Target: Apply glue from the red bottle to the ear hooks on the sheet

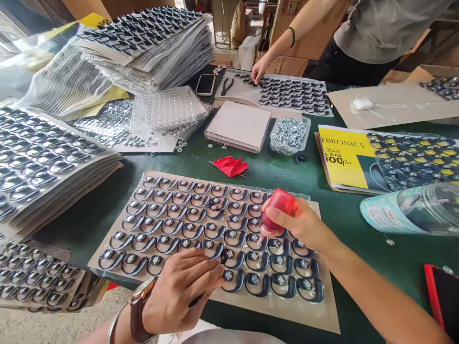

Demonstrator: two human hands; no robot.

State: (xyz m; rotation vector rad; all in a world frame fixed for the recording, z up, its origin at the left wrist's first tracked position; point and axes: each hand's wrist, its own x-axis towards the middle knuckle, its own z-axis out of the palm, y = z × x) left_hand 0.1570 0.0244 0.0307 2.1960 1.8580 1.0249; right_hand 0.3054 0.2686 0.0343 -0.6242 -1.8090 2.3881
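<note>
A brown card sheet (322, 313) under clear film carries rows of black hook-shaped pieces (306, 265), each with a round end bearing a small silver disc. My right hand (304, 222) is wrapped round a small red squeeze bottle (281, 205), tilted with its nozzle down over the right part of the rows. Over the front edge of the sheet, my left hand (186, 289) is closed on a thin black tool (225, 257). Its dark tip shows past the fingers beside a hook-shaped piece; most of it is hidden, so its kind is unclear.
Crumpled red cloth (230, 166) lies behind the sheet, near a clear tub (290, 136) of silver discs. Tall stacks of filled sheets (150, 48) stand left. Across the table, another person's hand (261, 70) touches similar pieces near pliers (227, 87). A bottle (387, 212) lies right.
</note>
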